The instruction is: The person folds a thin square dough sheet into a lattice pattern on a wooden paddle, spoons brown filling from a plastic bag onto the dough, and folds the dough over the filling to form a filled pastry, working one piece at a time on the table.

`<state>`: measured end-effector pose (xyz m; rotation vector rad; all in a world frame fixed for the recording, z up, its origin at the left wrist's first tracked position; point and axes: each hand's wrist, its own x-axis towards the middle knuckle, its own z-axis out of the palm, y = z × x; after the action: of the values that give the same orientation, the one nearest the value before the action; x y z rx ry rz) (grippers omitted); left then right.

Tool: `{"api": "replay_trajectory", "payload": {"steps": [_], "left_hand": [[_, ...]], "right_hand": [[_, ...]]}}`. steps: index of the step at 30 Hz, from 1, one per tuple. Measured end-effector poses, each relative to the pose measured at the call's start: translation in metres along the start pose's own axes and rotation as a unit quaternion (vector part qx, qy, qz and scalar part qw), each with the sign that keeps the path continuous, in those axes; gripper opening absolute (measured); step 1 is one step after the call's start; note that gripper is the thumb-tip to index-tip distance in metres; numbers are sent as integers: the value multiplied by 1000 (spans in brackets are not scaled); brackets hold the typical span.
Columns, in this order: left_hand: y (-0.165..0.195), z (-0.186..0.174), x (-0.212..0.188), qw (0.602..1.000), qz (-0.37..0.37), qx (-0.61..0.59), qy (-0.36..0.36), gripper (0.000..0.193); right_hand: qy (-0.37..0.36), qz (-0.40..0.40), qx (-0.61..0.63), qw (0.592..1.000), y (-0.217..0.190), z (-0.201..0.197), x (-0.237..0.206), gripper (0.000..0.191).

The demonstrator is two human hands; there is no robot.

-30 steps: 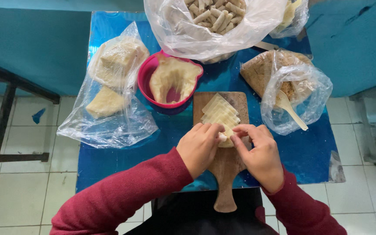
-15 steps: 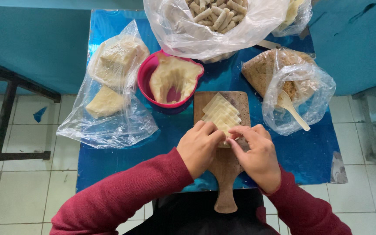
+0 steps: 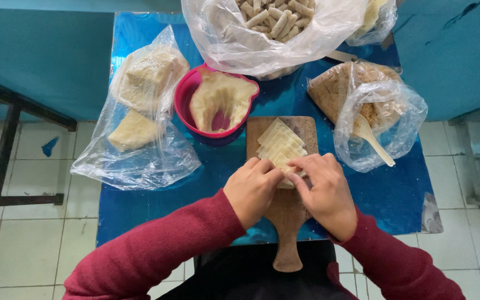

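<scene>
Left hand [image 3: 251, 189] and right hand [image 3: 326, 191] together, fingers curled on wrappers [image 3: 281, 145] at board's [image 3: 306, 129] 6 o'clock; grip hidden.

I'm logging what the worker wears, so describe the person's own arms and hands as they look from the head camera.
Both arms are in long, dark red knitted sleeves that end at the wrists. The left hand and right hand are bare: no gloves, and no rings, watch or bracelets show. No markings show on the sleeves.

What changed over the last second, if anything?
Barely anything: the left hand and right hand have drawn slightly closer together over the near end of the wrapper stack on the board. Bowl and bags stayed put.
</scene>
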<state>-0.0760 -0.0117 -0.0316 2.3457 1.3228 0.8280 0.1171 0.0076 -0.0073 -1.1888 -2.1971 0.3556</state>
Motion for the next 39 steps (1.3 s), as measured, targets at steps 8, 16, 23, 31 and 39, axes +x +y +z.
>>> {"api": "replay_trajectory", "payload": {"steps": [8, 16, 23, 31, 39], "left_hand": [[-1, -12, 1, 999, 9, -12, -47, 28], [-2, -18, 7, 996, 3, -43, -74, 26], [-3, -12, 8, 999, 6, -25, -47, 15], [-7, -6, 7, 998, -18, -56, -15, 6], [-8, -6, 11, 997, -41, -65, -1, 8]], "right_hand": [[-64, -77, -104, 989, 1, -20, -2, 31], [-79, -107, -23, 991, 15, -24, 6, 27], [-96, -9, 41, 995, 24, -11, 12, 10], [-129, -69, 26, 989, 12, -27, 14, 26], [-74, -77, -54, 993, 11, -15, 9, 15]]}}
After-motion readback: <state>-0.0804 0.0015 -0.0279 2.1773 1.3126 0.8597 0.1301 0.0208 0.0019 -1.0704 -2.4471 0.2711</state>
